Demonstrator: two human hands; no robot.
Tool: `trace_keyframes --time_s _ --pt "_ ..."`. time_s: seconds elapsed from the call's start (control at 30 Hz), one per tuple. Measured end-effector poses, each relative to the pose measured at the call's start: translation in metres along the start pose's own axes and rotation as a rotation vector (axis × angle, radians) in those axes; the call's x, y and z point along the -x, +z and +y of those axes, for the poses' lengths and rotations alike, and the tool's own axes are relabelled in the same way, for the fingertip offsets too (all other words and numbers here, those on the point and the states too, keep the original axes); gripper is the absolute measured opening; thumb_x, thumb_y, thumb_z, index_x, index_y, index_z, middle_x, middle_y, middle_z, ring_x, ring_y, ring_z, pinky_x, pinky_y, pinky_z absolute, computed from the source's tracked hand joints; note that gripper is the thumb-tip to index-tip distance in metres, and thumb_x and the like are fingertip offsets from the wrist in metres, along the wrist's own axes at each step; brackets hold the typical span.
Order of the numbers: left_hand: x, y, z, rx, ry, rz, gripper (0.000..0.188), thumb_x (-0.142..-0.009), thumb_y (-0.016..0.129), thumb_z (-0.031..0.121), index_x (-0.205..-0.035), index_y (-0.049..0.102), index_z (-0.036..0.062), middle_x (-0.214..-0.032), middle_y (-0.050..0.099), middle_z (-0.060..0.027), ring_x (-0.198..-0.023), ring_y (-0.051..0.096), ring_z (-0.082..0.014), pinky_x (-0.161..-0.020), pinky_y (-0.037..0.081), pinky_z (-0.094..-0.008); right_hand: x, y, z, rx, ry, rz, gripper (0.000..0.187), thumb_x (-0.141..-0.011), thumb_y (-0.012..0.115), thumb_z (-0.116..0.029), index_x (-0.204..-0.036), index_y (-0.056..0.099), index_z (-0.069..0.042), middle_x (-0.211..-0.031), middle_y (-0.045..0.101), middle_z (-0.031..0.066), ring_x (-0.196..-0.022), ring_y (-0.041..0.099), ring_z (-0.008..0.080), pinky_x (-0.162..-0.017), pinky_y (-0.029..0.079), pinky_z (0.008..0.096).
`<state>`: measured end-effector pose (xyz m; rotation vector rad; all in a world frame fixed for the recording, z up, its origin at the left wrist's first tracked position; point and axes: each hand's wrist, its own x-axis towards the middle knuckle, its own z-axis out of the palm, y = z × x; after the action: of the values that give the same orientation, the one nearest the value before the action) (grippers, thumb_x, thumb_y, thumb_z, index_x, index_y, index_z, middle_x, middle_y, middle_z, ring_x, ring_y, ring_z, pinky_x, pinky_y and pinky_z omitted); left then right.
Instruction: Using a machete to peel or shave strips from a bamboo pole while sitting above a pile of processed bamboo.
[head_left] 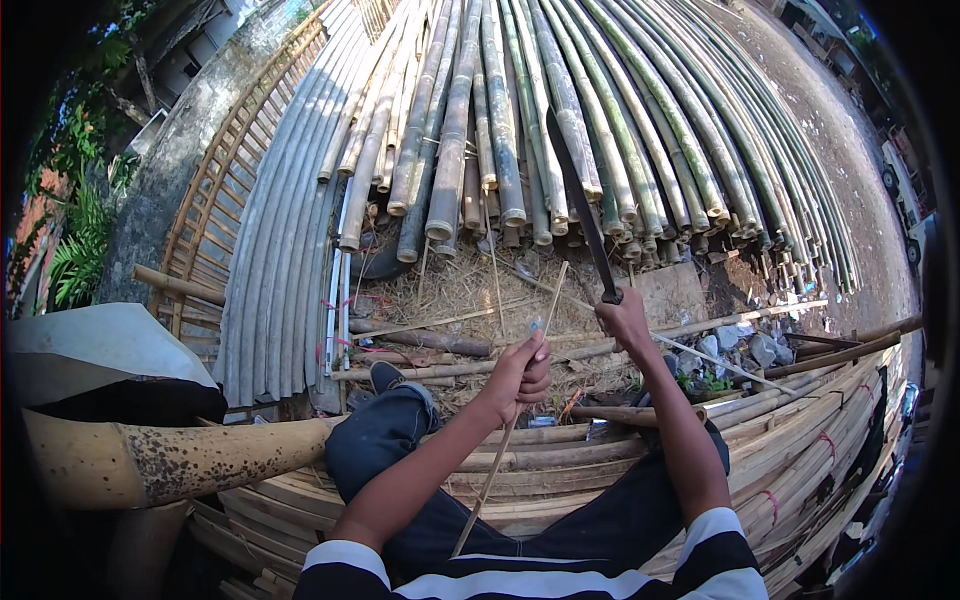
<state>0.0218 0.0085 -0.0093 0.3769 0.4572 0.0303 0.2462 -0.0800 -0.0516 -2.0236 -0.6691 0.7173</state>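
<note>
My left hand [520,380] is closed around a thin bamboo strip [490,478], which slants from my lap up past my fist to a free tip. In my right hand [622,318] I grip the dark handle of a machete [588,215]. Its long dark blade points up and away, in front of the bamboo pole ends. Blade and strip are apart. My legs, in dark jeans, are spread below my hands, over a stack of split bamboo [545,470].
Long bamboo poles [505,150] lie piled ahead, cut ends toward me. Corrugated sheets [285,230] and a bamboo ladder [205,215] lie at left. A thick bamboo pole [190,460] juts in at lower left. Rubble [760,348] sits at right. Straw and shavings [465,290] cover the ground.
</note>
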Motion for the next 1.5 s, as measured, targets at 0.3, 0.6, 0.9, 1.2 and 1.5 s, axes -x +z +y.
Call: trace_keyframes --time_s 0.3,0.6,0.9,1.2,1.5 --pt "0.01 -0.001 -0.005 0.066 0.019 0.014 0.037 -0.099 0.037 0.043 -0.075 0.039 0.014 -0.049 0.02 0.0057 -0.036 0.015 -0.0046 -0.032 0.012 -0.0202 0.039 0.04 -0.043 0.003 -0.106 -0.207 0.025 -0.061 0.066 -0.017 -0.064 0.05 0.003 -0.051 0.045 0.0086 -0.049 0.042 0.0186 -0.051 0.037 0.0349" --pt "0.013 0.012 -0.032 -0.027 0.094 0.126 0.036 -0.099 0.037 0.041 -0.076 0.036 0.0134 -0.05 0.02 0.0058 -0.037 0.016 -0.0045 -0.033 0.012 -0.0199 0.017 0.036 -0.017 0.371 -0.39 -0.02 0.023 -0.062 0.063 -0.021 -0.068 0.059 0.001 -0.058 0.054 0.02 -0.055 0.055 0.0358 -0.054 0.044 0.0396" --pt "-0.007 -0.014 -0.005 -0.073 0.026 0.118 0.035 -0.099 0.037 0.04 -0.076 0.037 0.0144 -0.049 0.02 0.006 -0.036 0.015 -0.0044 -0.032 0.013 -0.0201 -0.009 -0.052 0.032 -0.434 0.225 0.188 0.021 -0.066 0.059 -0.01 -0.051 0.045 -0.004 -0.047 0.046 0.003 -0.035 0.044 0.0123 -0.035 0.034 0.0284" --pt "-0.009 -0.013 -0.008 0.158 -0.02 -0.032 0.036 -0.098 0.037 0.043 -0.075 0.039 0.0156 -0.048 0.02 0.0057 -0.034 0.014 -0.005 -0.03 0.013 -0.0196 0.036 0.018 -0.053 0.156 -0.25 -0.221 0.024 -0.061 0.064 -0.019 -0.064 0.051 0.002 -0.054 0.05 0.0131 -0.053 0.053 0.0252 -0.056 0.043 0.0377" --pt "0.018 0.037 -0.04 -0.293 0.145 0.067 0.038 -0.099 0.036 0.041 -0.076 0.036 0.0115 -0.048 0.019 0.005 -0.034 0.016 -0.0047 -0.031 0.012 -0.0208 -0.012 -0.003 -0.01 0.283 0.003 0.035 0.024 -0.061 0.059 -0.022 -0.064 0.06 0.002 -0.065 0.06 0.0222 -0.063 0.06 0.0374 -0.06 0.046 0.0442"
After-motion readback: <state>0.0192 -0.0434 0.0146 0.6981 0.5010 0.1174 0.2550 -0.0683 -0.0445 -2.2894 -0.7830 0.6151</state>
